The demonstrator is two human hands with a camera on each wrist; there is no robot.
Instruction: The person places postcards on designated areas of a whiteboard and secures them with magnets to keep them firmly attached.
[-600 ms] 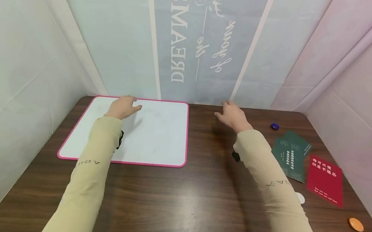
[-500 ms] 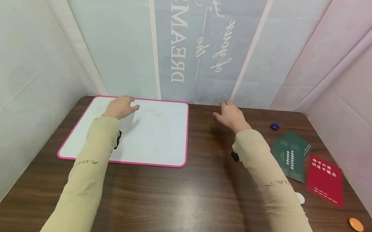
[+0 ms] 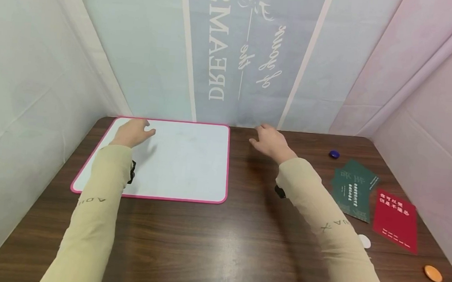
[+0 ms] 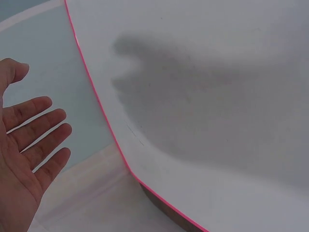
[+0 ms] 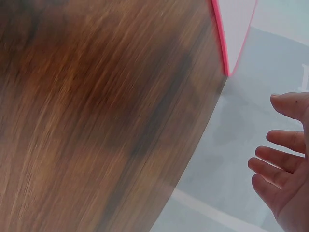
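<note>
Where cloth walls (image 3: 252,63) close in, perhaps fabric, a dark wooden table (image 3: 217,246) stands.

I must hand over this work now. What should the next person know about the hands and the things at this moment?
Left hand: open, holding nothing, over the far left corner of the whiteboard; contact cannot be told.
Right hand: open, holding nothing, over bare table just right of the board.
The board lies flat at the far left, nothing on it.
At the right lie green cards, a red card and blue, white and orange discs, all untouched.
Nothing is gripped yet; all handling remains.
</note>
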